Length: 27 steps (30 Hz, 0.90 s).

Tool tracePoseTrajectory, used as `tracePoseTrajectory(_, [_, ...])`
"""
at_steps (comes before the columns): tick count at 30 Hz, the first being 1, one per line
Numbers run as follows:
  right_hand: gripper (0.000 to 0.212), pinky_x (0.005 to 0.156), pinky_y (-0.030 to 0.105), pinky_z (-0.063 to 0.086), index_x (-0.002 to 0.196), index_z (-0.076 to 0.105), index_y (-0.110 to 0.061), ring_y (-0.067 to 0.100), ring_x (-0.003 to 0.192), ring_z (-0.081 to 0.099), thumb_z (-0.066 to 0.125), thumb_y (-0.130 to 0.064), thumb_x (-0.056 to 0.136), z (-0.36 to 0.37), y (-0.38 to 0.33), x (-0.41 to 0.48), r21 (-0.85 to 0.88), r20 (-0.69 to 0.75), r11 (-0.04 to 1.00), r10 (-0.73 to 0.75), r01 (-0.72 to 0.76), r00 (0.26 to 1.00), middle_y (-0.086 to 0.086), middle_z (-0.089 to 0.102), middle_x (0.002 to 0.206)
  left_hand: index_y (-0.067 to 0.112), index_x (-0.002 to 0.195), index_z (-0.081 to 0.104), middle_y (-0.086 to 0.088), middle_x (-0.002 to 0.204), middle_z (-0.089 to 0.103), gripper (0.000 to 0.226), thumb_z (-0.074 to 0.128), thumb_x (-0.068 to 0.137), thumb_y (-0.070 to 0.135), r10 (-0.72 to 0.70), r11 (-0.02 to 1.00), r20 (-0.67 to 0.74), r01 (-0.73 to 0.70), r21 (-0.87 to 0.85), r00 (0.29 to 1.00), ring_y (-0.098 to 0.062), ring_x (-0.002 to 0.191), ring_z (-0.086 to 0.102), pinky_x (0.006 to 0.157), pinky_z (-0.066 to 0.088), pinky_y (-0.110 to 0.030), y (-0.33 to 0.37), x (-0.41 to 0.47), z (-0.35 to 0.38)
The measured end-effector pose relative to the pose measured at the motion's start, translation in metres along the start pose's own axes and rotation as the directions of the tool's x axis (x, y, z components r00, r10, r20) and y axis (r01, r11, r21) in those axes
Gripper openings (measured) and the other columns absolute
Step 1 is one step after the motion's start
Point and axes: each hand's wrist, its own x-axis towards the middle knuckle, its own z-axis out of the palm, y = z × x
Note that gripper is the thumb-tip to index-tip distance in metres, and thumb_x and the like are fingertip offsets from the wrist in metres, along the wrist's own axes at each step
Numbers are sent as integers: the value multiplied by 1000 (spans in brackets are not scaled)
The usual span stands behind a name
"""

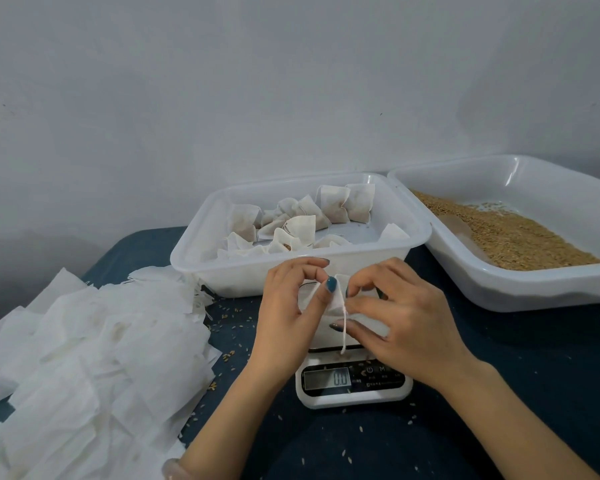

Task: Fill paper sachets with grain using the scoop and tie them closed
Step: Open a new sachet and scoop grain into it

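Both hands hold one white paper sachet (336, 299) just above the small kitchen scale (354, 382). My left hand (288, 313) pinches the sachet's left side with thumb and fingers. My right hand (399, 317) pinches its top at the right, and a white drawstring (344, 332) hangs down from there over the scale. A white tray (222, 271) behind the hands holds several filled, tied sachets (329, 209). Brown grain (506, 237) lies in a second white tray (541, 292) at the right, with a translucent scoop (459, 228) half buried in it.
A large heap of flat unfilled sachets (94, 358) covers the left of the dark blue tabletop (499, 358). Loose grains are scattered on the cloth around the scale. The scale's display reads 0.0. A pale wall rises behind the trays.
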Motion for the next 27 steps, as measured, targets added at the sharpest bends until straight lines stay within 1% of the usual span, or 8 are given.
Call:
tracePoseTrajectory(4, [22, 66, 23, 50, 86, 74, -20, 11, 89, 58, 66, -39, 92, 0, -1, -1, 13, 39, 999, -44, 44, 998, -11, 70, 90, 31, 91, 59, 22, 118, 63, 15, 54, 93, 45, -28, 999, 25, 29, -39, 999, -1, 119, 52, 93, 43, -29, 0, -2, 1])
tracePoseTrajectory(9, [22, 59, 22, 49, 91, 69, -22, 9, 87, 55, 60, -42, 90, 1, -3, -1, 17, 98, 999, 41, -43, 994, -12, 65, 83, 29, 92, 59, 22, 117, 65, 10, 54, 99, 34, -33, 996, 30, 35, -79, 999, 0, 115, 58, 91, 49, -34, -2, -1, 1])
tracePoseTrajectory(14, [17, 61, 26, 50, 99, 72, -20, 9, 84, 53, 63, -31, 91, 2, 0, -3, 98, 67, 990, 92, -98, 993, -10, 66, 82, 30, 105, 57, 14, 113, 70, 22, 47, 99, 49, 1, 988, 130, 19, -156, 991, -11, 101, 66, 87, 53, -46, -1, -3, -1])
tracePoseTrajectory(17, [19, 66, 25, 49, 103, 73, -16, 6, 86, 52, 72, -24, 86, 2, 3, -2, 164, 51, 977, 132, -139, 990, -10, 67, 86, 36, 120, 46, 15, 112, 68, 49, 45, 88, 73, -16, 992, 315, 55, -113, 949, -12, 99, 67, 85, 54, -39, -5, -4, -5])
tracePoseTrajectory(20, [21, 66, 25, 49, 103, 73, -13, 6, 85, 51, 72, -20, 83, 2, 3, -2, 198, 31, 971, 134, -138, 990, -10, 66, 84, 54, 120, 39, 16, 101, 68, 51, 49, 77, 80, -71, 995, 426, 32, 98, 902, -4, 88, 65, 77, 55, -33, -10, -3, -7])
tracePoseTrajectory(22, [20, 65, 25, 48, 102, 73, -12, 7, 83, 50, 72, -17, 83, 1, 3, -2, 205, 20, 970, 126, -128, 992, -11, 63, 82, 59, 114, 40, 16, 99, 67, 43, 48, 76, 78, -83, 987, 433, 13, 162, 898, -2, 88, 64, 75, 53, -29, -12, -2, -7])
tracePoseTrajectory(25, [18, 64, 21, 44, 101, 73, -11, 6, 81, 48, 70, -14, 83, -1, 3, -1, 193, -10, 975, 113, -110, 993, -18, 53, 81, 44, 112, 54, 17, 93, 67, 41, 46, 82, 72, -54, 983, 400, -22, 183, 915, -3, 83, 61, 72, 50, -29, -14, 0, -10])
tracePoseTrajectory(27, [16, 63, 22, 44, 99, 73, -10, 6, 80, 46, 70, -13, 84, -2, 4, 0, 203, -41, 972, 129, -119, 991, -19, 48, 81, 41, 102, 59, 20, 86, 64, 33, 45, 86, 67, -23, 982, 391, -53, 182, 920, -2, 77, 58, 68, 47, -28, -16, 2, -14])
